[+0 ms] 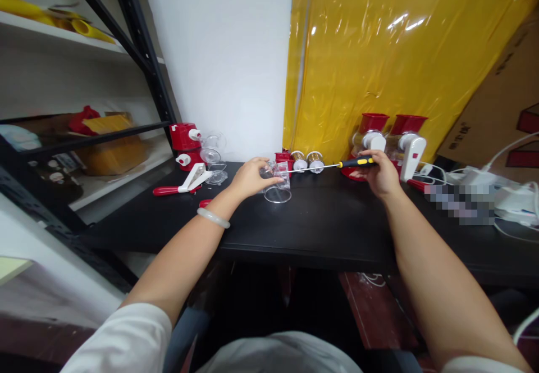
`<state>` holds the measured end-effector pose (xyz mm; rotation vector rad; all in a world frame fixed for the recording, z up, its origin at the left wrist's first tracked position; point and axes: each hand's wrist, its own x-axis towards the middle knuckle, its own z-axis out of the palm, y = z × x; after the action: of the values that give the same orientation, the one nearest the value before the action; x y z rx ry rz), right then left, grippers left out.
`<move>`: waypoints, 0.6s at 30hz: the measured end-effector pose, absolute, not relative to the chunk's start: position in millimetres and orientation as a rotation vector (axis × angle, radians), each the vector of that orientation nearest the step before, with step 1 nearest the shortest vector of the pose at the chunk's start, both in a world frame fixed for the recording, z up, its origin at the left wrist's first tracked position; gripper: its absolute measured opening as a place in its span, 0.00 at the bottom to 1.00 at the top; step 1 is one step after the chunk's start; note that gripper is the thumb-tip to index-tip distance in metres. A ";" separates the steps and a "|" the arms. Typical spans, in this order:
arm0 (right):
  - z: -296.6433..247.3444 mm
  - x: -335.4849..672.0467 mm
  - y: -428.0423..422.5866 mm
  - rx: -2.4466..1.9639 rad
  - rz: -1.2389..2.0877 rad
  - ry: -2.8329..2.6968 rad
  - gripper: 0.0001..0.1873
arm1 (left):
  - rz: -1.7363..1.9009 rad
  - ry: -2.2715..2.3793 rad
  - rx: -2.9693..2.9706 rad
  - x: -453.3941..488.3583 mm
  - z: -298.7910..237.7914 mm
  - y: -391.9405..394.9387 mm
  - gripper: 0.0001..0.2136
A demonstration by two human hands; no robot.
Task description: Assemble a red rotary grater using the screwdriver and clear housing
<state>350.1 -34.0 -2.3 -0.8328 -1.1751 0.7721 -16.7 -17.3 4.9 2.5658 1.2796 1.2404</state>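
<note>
My left hand point(254, 178) grips a clear plastic housing point(278, 193) with a round open rim, holding it on its side just above the black table. A screwdriver point(353, 163) with a black and yellow handle lies in the closed fingers of my right hand point(379, 175). Its long thin shaft points left, and the tip reaches the clear housing; whether it sits on a screw is too small to tell. Just behind the housing are a small red part point(283, 157) and two metal grater drums point(315, 161) with white ends.
Two assembled red-and-white rotary graters point(374, 123) stand at the back right. Stacked red housings point(185, 144), clear parts point(215, 157) and a white crank with a red handle point(181, 187) lie at left. Power strips and cables point(475, 177) occupy the right. A black shelf rack point(143, 53) borders the left.
</note>
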 end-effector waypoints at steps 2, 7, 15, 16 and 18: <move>-1.6 349.1 -35.6 -0.840 0.770 -1.170 0.15 | 1.247 1.274 2.568 -16.9 5.1 -17.4 0.19; -1.8 349.3 -35.7 -0.872 0.771 -1.142 0.17 | 1.260 1.268 2.573 -17.2 5.3 -16.7 0.19; -4.0 347.7 -33.3 -0.995 0.565 -1.132 0.22 | 1.259 1.260 2.590 -17.1 4.4 -15.9 0.20; -4.5 347.9 -33.1 -1.007 0.533 -1.142 0.23 | 1.256 1.258 2.592 -17.0 4.5 -16.0 0.20; -5.5 349.2 -32.9 -1.034 0.469 -1.160 0.24 | 1.252 1.254 2.592 -16.8 4.6 -16.2 0.19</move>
<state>349.2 -32.9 -5.5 -1.0336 -1.1603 0.4685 -16.8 -16.2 4.6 2.5924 1.2537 1.2519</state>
